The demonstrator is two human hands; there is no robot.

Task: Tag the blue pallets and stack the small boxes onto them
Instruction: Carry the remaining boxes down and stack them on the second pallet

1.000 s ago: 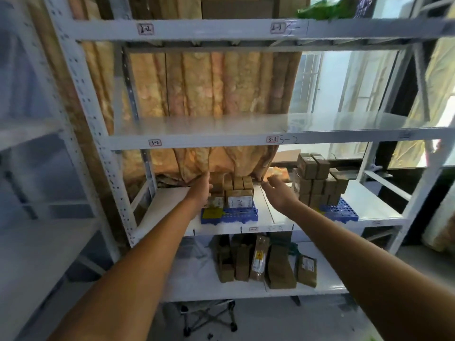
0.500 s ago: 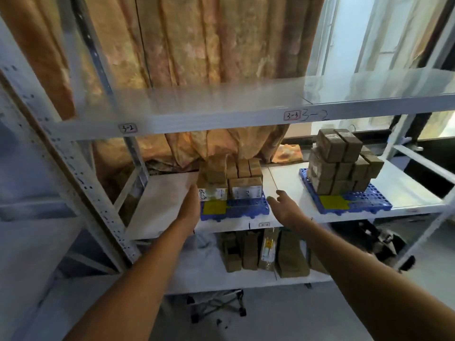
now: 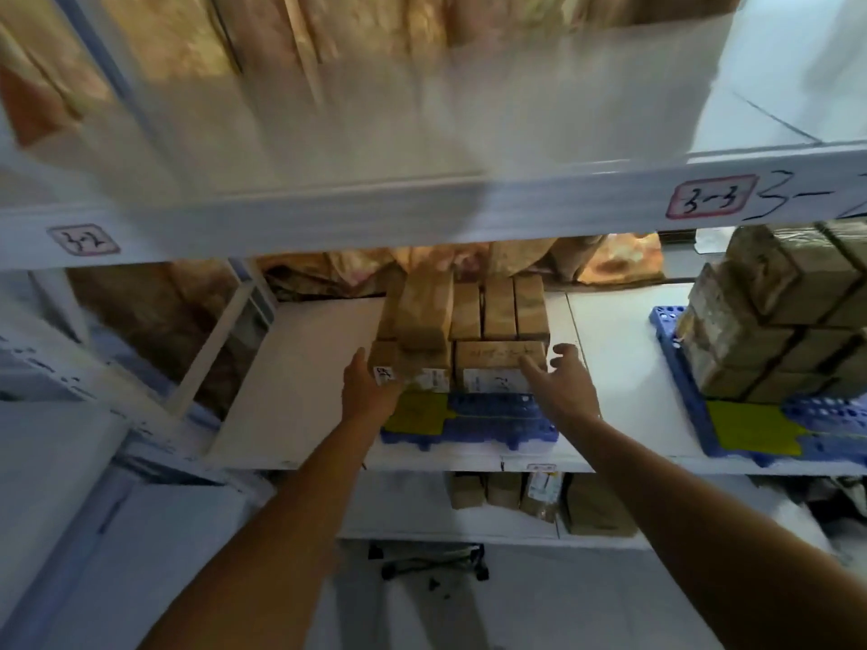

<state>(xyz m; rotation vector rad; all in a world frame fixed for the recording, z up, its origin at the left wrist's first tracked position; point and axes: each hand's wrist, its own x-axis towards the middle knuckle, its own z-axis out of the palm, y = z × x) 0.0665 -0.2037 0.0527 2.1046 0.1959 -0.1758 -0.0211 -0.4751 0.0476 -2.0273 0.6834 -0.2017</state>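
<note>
A blue pallet [image 3: 497, 422] with a yellow tag [image 3: 417, 415] lies on the middle shelf, carrying a stack of small brown boxes [image 3: 497, 316]. My left hand [image 3: 368, 391] rests against the stack's front left box, fingers apart. At the front right box my right hand [image 3: 560, 384] is spread open, touching or nearly touching it. A second blue pallet [image 3: 680, 382] with its own yellow tag [image 3: 750, 431] stands to the right, loaded with a taller pile of brown boxes [image 3: 769, 321].
The shelf board above [image 3: 422, 213] overhangs the stack closely, labelled 3-2 and 3-3. More brown boxes [image 3: 539, 497] stand on the lower shelf. A patterned curtain [image 3: 492, 260] hangs behind. Bare shelf surface [image 3: 300, 368] lies left of the pallet.
The view has dropped and closed in on the middle shelf. Both hands have come forward from the stack's back to the front boxes, then moved closer in on either side.
</note>
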